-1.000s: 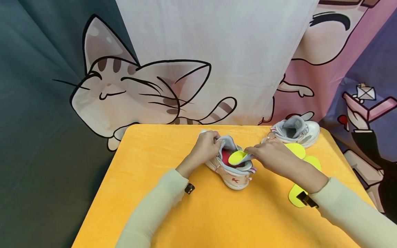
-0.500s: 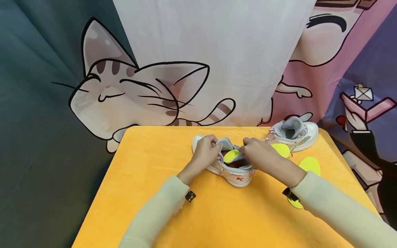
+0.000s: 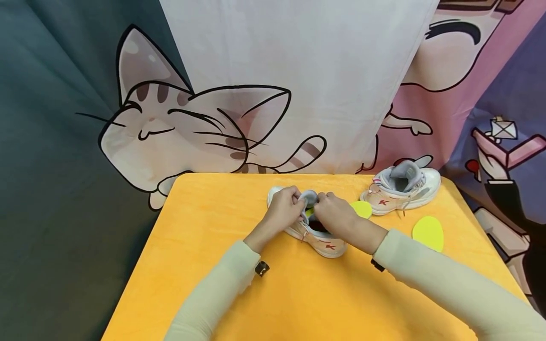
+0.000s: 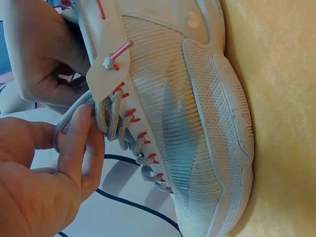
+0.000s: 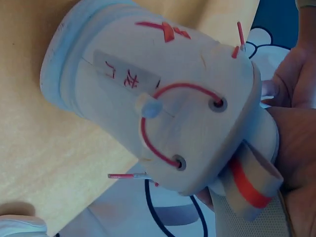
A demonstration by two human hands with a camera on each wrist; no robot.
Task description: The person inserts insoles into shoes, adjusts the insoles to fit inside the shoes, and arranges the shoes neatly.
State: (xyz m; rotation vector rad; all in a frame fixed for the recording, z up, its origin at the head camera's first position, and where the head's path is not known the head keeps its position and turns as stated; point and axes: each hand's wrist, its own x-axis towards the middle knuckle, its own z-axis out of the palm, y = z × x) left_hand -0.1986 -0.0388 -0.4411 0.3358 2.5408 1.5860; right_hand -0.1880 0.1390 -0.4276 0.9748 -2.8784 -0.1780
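Observation:
A white sneaker [image 3: 326, 246] with a red K-like mark rests on the table, heel toward me. My left hand [image 3: 282, 208] pinches its grey tongue [image 3: 308, 196] between thumb and fingers, also visible in the left wrist view beside the laces [image 4: 116, 116]. My right hand [image 3: 337, 215] grips an insole [image 3: 361, 209], yellow-green on top. Its front end is inside the shoe opening, mostly hidden by my fingers, while the rear end sticks out beyond my hand. In the right wrist view the grey mesh underside of the insole [image 5: 252, 219] shows beside the striped heel loop [image 5: 254, 182].
The other sneaker [image 3: 401, 187] stands at the table's back right corner. A second yellow-green insole [image 3: 428, 233] lies in front of it, partly covered by my right sleeve. Behind the yellow table [image 3: 213, 222] hangs a printed cat curtain [image 3: 187, 128].
My right hand has moved left and into the shoe opening, taking the insole with it. Less of the insole's front shows now. The left hand stays at the tongue.

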